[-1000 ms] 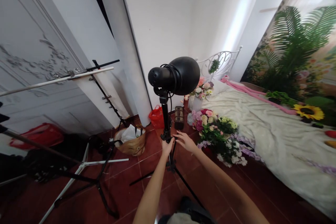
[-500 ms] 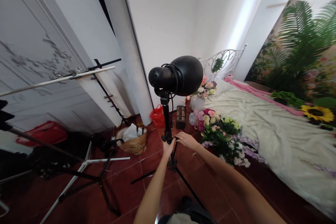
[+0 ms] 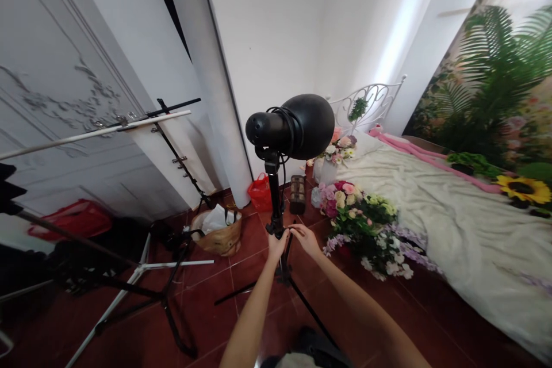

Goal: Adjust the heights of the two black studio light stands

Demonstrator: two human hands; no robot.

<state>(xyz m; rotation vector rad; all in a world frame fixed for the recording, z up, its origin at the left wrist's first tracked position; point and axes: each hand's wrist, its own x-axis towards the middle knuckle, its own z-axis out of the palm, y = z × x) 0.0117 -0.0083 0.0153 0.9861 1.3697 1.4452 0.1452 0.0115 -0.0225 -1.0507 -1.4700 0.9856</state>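
A black studio lamp (image 3: 311, 126) with its cable wound round the neck sits on top of a black light stand (image 3: 275, 192). My left hand (image 3: 276, 246) is wrapped round the stand's pole, just below its clamp collar (image 3: 275, 226). Beside it, my right hand (image 3: 305, 239) has its fingers bent and drawn together at the right side of the pole. Whatever lies between those fingertips is too small to make out. The stand's tripod legs (image 3: 310, 309) spread over the red tiled floor below my hands.
Flower bunches (image 3: 362, 218) lie to the right against a bed (image 3: 457, 241) with a pale cover. A woven basket (image 3: 222, 238), a red bag (image 3: 260, 192) and a small chest (image 3: 297, 192) stand beyond the lamp. Other stands (image 3: 142, 267) fill the left side.
My right hand has shifted slightly, its fingers drawing closer together beside the pole, and the right forearm has swung inward. My left hand stays round the pole.
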